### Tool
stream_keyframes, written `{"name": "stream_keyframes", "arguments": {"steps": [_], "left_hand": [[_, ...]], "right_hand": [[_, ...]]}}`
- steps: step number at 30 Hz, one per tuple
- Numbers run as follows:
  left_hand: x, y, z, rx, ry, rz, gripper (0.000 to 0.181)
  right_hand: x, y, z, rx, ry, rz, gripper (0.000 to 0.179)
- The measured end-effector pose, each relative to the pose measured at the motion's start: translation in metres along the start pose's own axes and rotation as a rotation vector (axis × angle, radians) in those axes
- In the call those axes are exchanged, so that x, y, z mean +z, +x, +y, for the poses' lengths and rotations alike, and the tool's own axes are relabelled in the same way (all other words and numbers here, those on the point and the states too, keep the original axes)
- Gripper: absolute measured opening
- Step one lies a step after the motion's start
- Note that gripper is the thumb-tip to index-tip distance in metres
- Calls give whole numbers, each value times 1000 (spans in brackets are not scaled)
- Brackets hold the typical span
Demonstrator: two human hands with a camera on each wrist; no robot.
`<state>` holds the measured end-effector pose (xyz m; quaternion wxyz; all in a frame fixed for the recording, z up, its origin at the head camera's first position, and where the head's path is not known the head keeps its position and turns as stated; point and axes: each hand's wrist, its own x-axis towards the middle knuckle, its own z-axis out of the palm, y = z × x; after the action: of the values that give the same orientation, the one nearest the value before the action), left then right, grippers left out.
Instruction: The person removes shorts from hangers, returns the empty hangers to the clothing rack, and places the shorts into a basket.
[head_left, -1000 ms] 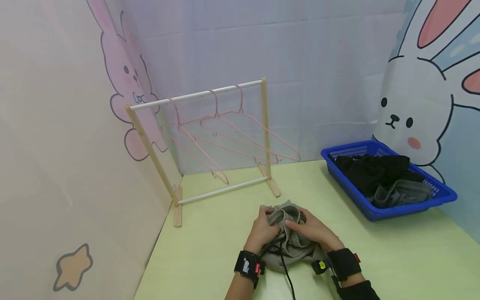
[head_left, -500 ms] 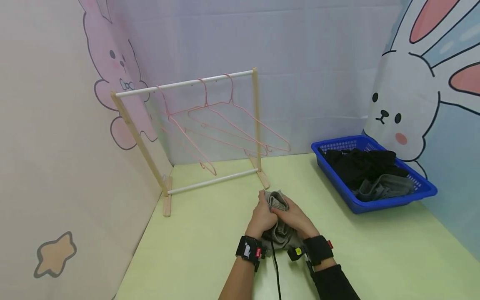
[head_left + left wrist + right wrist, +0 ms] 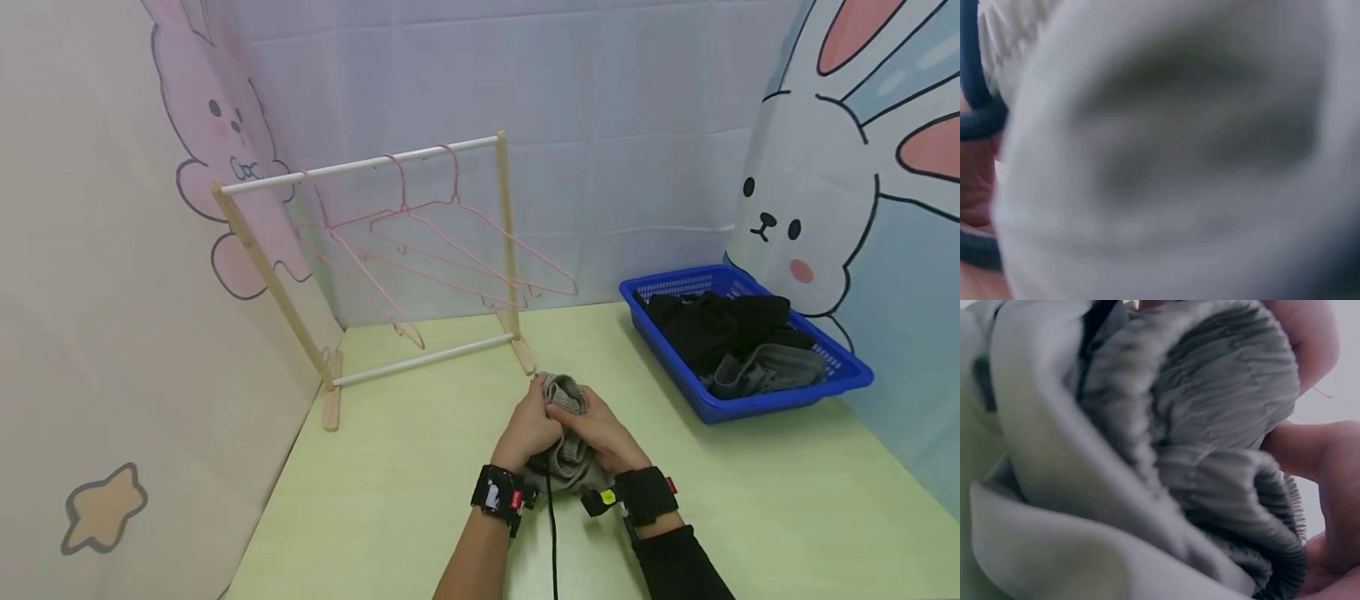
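Observation:
Between both hands is a bunched grey-green garment (image 3: 572, 465) with a gathered elastic waistband (image 3: 1229, 369), perhaps shorts or trousers. My left hand (image 3: 527, 429) grips the waistband from the left. From the right, my right hand (image 3: 602, 432) pinches it, thumb on the near side. In the right wrist view, fingers (image 3: 1307, 337) and thumb clasp the ruffled edge. Blurred cloth (image 3: 1166, 244) fills most of the left wrist view, with a dark cord (image 3: 979, 122) lying across the hand at the left edge. A black cord (image 3: 553, 533) hangs down from the garment in the head view.
Behind the hands stands a wooden rack with a white rail (image 3: 360, 165), carrying pink hangers (image 3: 405, 208). At the right, a blue basket (image 3: 671, 367) holds black clothes (image 3: 712, 329) and a grey garment (image 3: 772, 371). The yellow-green table (image 3: 405, 467) meets printed cloth walls.
Both hands have drawn closer together and moved forward, gathering the waistband into a tighter bunch. The head view has shifted slightly. Rack, hangers and basket otherwise look the same.

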<state>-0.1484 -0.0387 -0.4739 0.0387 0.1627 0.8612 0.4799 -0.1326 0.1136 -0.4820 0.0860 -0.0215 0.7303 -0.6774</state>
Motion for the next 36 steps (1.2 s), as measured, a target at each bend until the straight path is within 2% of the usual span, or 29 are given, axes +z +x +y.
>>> {"name": "stream_keyframes", "arguments": {"steps": [6, 11, 16, 18, 21, 23, 27, 31, 36], "left_hand": [[0, 7, 42, 84, 42, -54, 85], [-6, 17, 95, 161, 95, -89, 89], [-17, 29, 161, 287, 141, -86, 88], [-22, 36, 187, 319, 119, -107, 89], [-31, 52, 219, 360, 80, -110, 89], [-38, 67, 235, 383, 66, -99, 88], [-45, 97, 256, 409, 85, -67, 84], [-41, 124, 266, 430, 95, -42, 80], [-31, 152, 273, 369, 93, 37, 82]], "right_hand": [[-23, -15, -22, -34, 109, 45, 72], [-45, -27, -57, -99, 208, 130, 69], [-73, -41, -104, -239, 298, 168, 60], [-85, -43, -124, -310, 310, 180, 57], [-102, -36, -154, -414, 325, 188, 54], [-113, -25, -172, -471, 328, 180, 53], [-135, -1, -198, -518, 322, 151, 52], [-158, 17, -211, -506, 293, 151, 51], [-183, 35, -219, -495, 240, 158, 56]]}}
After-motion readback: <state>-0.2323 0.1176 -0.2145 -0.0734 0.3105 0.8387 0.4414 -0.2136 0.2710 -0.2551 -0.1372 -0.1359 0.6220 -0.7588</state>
